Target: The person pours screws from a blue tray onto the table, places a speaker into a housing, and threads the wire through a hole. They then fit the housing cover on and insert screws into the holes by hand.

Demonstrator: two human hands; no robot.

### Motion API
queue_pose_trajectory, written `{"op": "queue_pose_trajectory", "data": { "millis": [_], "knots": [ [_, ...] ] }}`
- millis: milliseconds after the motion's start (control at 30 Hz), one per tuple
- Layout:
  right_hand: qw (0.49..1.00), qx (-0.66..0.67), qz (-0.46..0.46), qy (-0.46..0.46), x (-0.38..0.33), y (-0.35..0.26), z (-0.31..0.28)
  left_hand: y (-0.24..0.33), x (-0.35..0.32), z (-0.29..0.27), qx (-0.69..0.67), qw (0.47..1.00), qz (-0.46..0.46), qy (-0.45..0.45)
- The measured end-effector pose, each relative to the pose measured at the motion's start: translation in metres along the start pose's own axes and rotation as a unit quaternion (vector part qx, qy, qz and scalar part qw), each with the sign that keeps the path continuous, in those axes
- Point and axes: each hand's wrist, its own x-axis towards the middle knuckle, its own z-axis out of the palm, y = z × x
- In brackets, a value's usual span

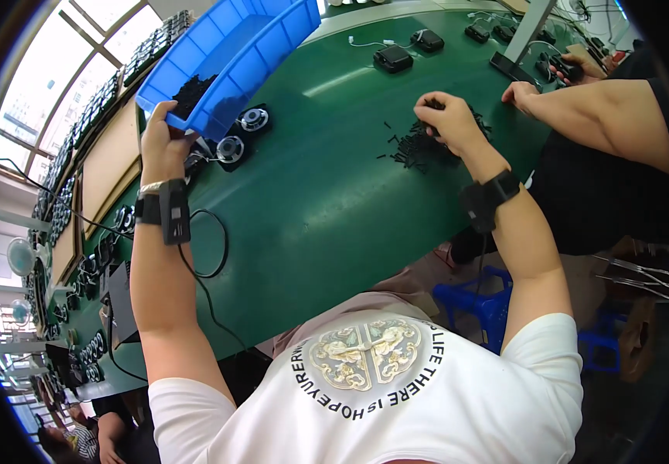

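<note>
My left hand [164,147] grips the near end of a blue plastic bin [261,66], which is held up and tilted over the table's far left. A small heap of black pieces [193,94] lies in the bin's near corner. My right hand [450,124] is curled closed over a loose pile of small black rod-shaped pieces [419,148] on the green table. Some of these dark pieces show between its fingers. Black straps with small boxes sit on both my wrists.
Round speaker units [231,149] stand beneath the bin. Black cased parts with white leads [393,59] lie at the back. At the right, a co-worker's arm [597,116] rests near the pile, beside a metal post [529,31]. A cable [222,247] runs from my left wrist.
</note>
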Motion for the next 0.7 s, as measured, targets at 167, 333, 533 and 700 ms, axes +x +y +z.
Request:
{"op": "queue_pose_trajectory", "data": {
  "millis": [167,333,533,700],
  "knots": [
    [0.879,-0.327,-0.335,0.092,-0.011,0.050,0.011,-0.003,0.096,-0.004,0.036,0.999,-0.033,0.020],
    [0.827,-0.398,-0.391,0.069,-0.027,0.045,0.026,0.000,0.185,-0.025,0.093,0.993,-0.046,0.054],
    [0.798,-0.446,-0.401,0.060,-0.025,0.037,0.028,-0.005,0.253,-0.019,0.152,0.987,-0.013,0.039],
    [0.803,-0.438,-0.402,0.038,-0.026,0.035,0.029,-0.024,0.293,-0.035,0.179,0.983,0.023,0.016]
  ]
}}
